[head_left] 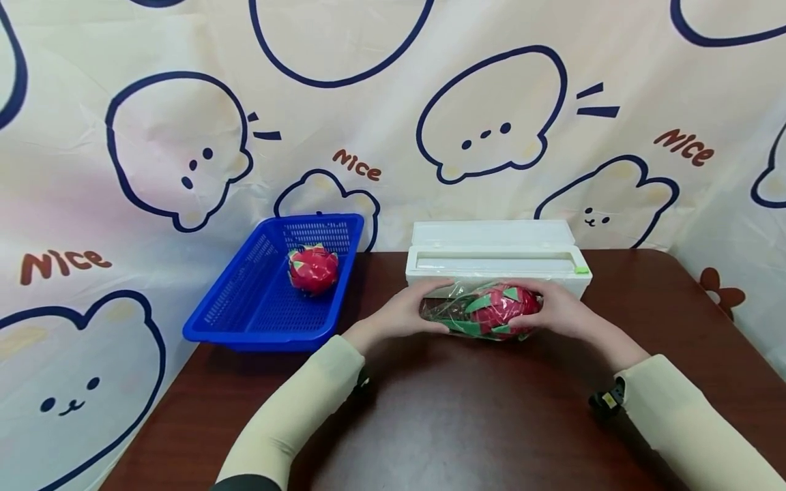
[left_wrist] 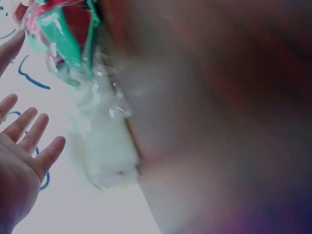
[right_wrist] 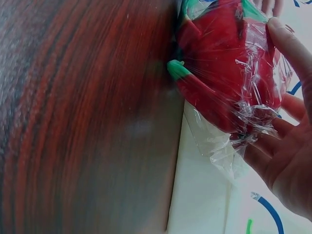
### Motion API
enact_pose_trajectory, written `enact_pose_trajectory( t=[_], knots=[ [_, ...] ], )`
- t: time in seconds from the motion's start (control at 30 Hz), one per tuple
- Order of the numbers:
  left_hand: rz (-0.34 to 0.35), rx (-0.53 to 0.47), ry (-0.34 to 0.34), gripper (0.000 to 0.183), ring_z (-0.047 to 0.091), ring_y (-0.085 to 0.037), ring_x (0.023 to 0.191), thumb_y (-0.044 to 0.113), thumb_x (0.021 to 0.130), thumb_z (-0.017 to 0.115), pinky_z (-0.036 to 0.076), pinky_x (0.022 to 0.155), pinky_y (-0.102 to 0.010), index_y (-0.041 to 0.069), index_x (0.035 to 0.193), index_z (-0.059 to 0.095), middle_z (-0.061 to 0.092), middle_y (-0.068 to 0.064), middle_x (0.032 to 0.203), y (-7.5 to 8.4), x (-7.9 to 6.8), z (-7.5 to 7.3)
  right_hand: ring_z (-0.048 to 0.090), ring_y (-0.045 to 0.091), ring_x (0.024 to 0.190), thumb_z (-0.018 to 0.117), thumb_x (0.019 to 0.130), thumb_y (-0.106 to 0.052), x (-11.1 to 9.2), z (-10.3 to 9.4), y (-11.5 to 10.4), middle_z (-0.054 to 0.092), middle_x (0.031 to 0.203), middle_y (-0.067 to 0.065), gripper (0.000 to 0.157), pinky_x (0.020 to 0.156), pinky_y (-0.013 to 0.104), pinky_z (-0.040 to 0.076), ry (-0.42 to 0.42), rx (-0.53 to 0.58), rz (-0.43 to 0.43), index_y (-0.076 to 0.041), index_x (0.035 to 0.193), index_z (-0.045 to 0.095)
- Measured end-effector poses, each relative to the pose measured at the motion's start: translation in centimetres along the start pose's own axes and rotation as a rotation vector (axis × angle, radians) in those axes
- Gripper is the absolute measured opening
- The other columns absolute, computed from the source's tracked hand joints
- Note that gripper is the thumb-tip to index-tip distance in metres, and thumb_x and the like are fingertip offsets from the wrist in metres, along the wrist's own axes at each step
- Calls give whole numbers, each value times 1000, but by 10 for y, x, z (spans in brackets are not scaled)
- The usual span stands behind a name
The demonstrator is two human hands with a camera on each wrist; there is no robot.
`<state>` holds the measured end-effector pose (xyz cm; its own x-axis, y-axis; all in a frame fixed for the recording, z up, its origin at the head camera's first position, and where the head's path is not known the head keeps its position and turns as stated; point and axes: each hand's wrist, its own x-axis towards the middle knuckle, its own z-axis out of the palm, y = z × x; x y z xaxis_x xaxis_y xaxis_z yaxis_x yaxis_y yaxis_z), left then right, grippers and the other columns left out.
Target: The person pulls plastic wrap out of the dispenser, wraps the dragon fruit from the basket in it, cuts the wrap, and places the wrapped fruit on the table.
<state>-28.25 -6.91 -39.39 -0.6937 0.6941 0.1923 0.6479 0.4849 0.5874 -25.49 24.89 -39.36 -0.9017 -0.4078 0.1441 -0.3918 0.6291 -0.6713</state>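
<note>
A red dragon fruit with green scale tips [head_left: 499, 310] is covered in clear plastic film [right_wrist: 253, 73], low over the brown table. My right hand [head_left: 555, 310] grips its right side, with the thumb in front and the fingers behind, as the right wrist view shows. At the film's left end is my left hand [head_left: 413, 310]; the left wrist view shows its fingers [left_wrist: 36, 131] spread and apart from the fruit. Whether the thumb touches the film I cannot tell. Just behind the fruit stands a long white box [head_left: 497, 262] with a raised back flap and a small green piece at its right end.
On the left, a blue plastic basket [head_left: 245, 300] holds another red dragon fruit [head_left: 313, 270] with a shiny surface. The dark brown table [head_left: 479, 423] reaches to a cloth backdrop [head_left: 393, 123] with cartoon drawings behind the basket and box.
</note>
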Motion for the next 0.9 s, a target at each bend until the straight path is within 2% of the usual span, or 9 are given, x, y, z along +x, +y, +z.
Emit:
enact_pose_trajectory(
  t=[0.13, 0.27, 0.37, 0.5, 0.67, 0.77, 0.9],
  knots=[
    [-36, 4, -20, 81, 41, -18, 133, 25, 76, 85, 33, 108, -38, 15, 145, 45, 47, -4, 145, -10, -11, 0, 46, 35, 116, 86, 71, -39, -1, -3, 1, 50, 130, 15, 83, 82, 48, 53, 9, -5, 11, -16, 142, 50],
    [-82, -5, -55, 73, 50, -22, 124, 19, 77, 85, 37, 105, -40, 13, 140, 50, 54, -5, 137, -18, -15, 2, 47, 34, 114, 86, 71, -41, -1, -3, 2, 51, 129, 14, 82, 83, 48, 53, 10, -20, 15, -17, 141, 50],
    [-102, 14, -50, 59, 57, -22, 113, 16, 79, 83, 43, 99, -39, 11, 132, 57, 62, -6, 126, -23, -16, 2, 48, 34, 114, 85, 71, -42, 0, -1, 3, 52, 129, 14, 82, 84, 48, 52, 7, -21, 8, -17, 141, 51],
    [-132, 34, -27, 30, 63, -13, 92, 11, 84, 78, 50, 85, -31, 9, 112, 69, 70, -1, 102, -29, -15, 0, 48, 33, 115, 85, 71, -42, 1, 0, 3, 52, 129, 13, 83, 85, 48, 52, 1, -6, 3, -17, 141, 51],
    [-102, 3, 55, 5, 63, -9, 72, 6, 87, 72, 52, 69, -24, 5, 92, 74, 71, -1, 81, -29, -9, -5, 48, 34, 115, 86, 71, -39, 2, -2, 1, 53, 129, 14, 82, 83, 47, 53, 0, -5, -1, -16, 142, 51],
    [-70, -19, 83, 3, 63, -9, 69, 4, 88, 71, 52, 67, -22, 4, 90, 74, 71, -3, 80, -26, -3, -5, 48, 34, 115, 86, 71, -38, 2, -4, 1, 53, 129, 14, 82, 82, 46, 54, -5, -5, 8, -16, 142, 50],
    [-40, -15, 75, 4, 64, -6, 73, 4, 88, 71, 51, 70, -20, 5, 89, 75, 72, -2, 83, -22, 6, -1, 47, 33, 115, 86, 71, -41, 1, -4, 1, 53, 129, 14, 83, 82, 44, 54, -10, -4, 25, -17, 142, 51]
  ],
)
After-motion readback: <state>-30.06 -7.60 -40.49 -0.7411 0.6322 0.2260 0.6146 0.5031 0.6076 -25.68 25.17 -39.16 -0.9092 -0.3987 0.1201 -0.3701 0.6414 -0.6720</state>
